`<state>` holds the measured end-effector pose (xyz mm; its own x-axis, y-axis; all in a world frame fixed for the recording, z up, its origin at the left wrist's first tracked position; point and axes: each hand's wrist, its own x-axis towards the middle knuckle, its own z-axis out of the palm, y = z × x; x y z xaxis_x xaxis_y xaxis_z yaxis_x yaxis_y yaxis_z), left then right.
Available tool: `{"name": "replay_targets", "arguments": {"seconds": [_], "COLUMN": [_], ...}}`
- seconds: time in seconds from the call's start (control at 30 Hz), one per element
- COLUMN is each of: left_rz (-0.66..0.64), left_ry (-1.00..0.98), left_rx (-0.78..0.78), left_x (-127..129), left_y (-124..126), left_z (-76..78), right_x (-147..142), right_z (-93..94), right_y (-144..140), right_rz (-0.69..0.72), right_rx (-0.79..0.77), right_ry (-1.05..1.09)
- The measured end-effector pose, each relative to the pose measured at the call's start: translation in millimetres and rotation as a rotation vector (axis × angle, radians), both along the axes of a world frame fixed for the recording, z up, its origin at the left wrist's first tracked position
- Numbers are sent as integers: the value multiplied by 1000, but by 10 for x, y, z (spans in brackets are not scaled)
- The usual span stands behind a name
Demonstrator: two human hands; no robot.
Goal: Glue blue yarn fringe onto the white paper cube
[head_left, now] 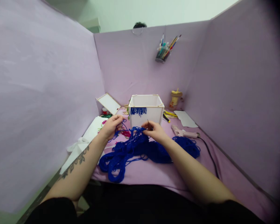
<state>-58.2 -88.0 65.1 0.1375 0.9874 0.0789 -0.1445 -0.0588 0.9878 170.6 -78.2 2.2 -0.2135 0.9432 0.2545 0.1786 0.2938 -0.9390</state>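
Note:
A large tangled skein of blue yarn (pixel 140 151) lies across the table in front of me. My left hand (pixel 113 126) is closed in a pinch on a strand of the yarn, left of the white box. Fingers of my right hand (pixel 154 131) close on the yarn at the top of the tangle; a thin dark pointed thing also sticks up from this hand, its kind unclear. Just beyond both hands stands an open-topped white box (pixel 151 115) with light wooden edging. Short blue yarn strands (pixel 138 110) hang from the upper left of its front face.
A pink glue gun (pixel 184 132) with a black cord lies at the right, near a white sheet (pixel 186 119) and a yellow cutter (pixel 170 114). Behind stands a yellow cup (pixel 175 97). A framed white panel (pixel 109 103) leans at the left. A brush cup (pixel 162 54) hangs on the back wall.

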Motion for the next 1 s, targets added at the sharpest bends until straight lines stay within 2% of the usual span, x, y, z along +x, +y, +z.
{"name": "replay_targets", "arguments": {"seconds": [0.13, 0.27, 0.4, 0.53, 0.67, 0.73, 0.83, 0.93, 1.0], "left_rz": [-60, -89, -44, 36, 181, 257, 324, 313, 296], "left_ry": [594, 952, 1096, 1114, 1057, 1091, 1299, 1537, 1607], "left_rx": [244, 429, 430, 447, 460, 452, 448, 475, 481], "left_x": [131, 225, 181, 50, -57, -100, -156, -210, -259], "left_y": [-41, -67, -47, -3, 47, 62, 61, 45, 48], "left_z": [-105, -172, -163, -127, -120, -118, -109, -102, -102], "right_x": [11, 13, 77, 154, 207, 229, 257, 276, 288], "right_z": [59, 78, 49, 0, -42, -48, -27, 17, 45], "right_y": [-59, -82, -49, 7, 53, 64, 56, 28, 8], "right_rz": [-3, -1, -18, -18, -8, -13, -31, -48, -49], "right_rx": [22, 30, 35, 11, 11, 3, -17, -34, -40], "right_ry": [21, 23, 28, 59, 100, 115, 141, 164, 169]}}
